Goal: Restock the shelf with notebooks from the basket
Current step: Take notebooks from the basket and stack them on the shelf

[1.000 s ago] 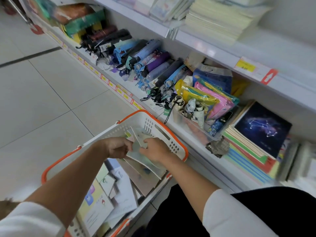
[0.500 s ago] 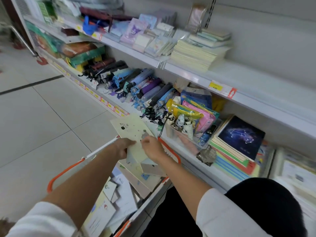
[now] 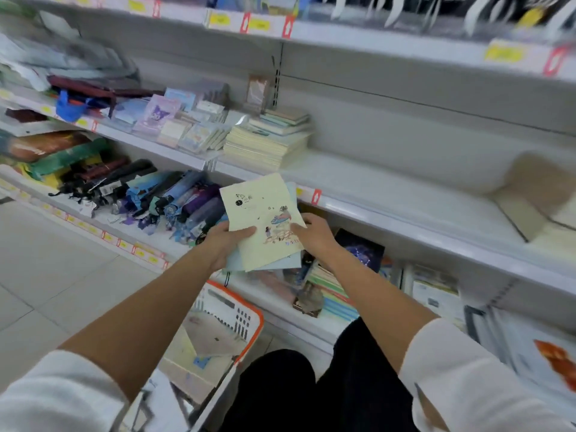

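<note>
Your left hand point(image 3: 223, 244) grips the notebooks point(image 3: 265, 219) by their left edge | your right hand point(image 3: 313, 235) pinches the right edge | notebooks up above the basket point(image 3: 259, 319), before the shelf point(image 3: 389, 188) beyond the basket

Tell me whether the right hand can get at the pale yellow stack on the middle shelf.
Probably yes: nothing stands between the right hand and the stack, though it grips the notebooks together with the left hand.

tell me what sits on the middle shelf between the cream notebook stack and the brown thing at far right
Nothing: in the head view the shelf is bare white board between the cream notebook stack and the brown item.
</note>
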Action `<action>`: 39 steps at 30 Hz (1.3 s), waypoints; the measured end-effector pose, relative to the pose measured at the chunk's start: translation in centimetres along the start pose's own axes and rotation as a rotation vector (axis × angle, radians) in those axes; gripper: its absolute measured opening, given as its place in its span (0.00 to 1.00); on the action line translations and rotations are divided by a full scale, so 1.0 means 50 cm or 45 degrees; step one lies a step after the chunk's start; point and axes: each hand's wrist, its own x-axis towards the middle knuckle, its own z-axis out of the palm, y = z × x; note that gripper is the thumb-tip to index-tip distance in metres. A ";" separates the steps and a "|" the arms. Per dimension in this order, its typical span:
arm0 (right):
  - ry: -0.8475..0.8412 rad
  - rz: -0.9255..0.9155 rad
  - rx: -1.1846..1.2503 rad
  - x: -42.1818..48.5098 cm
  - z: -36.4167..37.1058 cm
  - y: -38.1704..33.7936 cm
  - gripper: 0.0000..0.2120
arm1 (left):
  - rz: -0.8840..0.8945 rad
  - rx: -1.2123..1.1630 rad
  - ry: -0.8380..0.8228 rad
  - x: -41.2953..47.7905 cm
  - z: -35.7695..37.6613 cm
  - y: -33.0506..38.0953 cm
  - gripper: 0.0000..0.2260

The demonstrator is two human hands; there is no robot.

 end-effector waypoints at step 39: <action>0.473 0.357 -0.405 0.189 -0.793 0.346 0.19 | 0.596 1.084 -0.819 0.323 0.871 0.072 0.14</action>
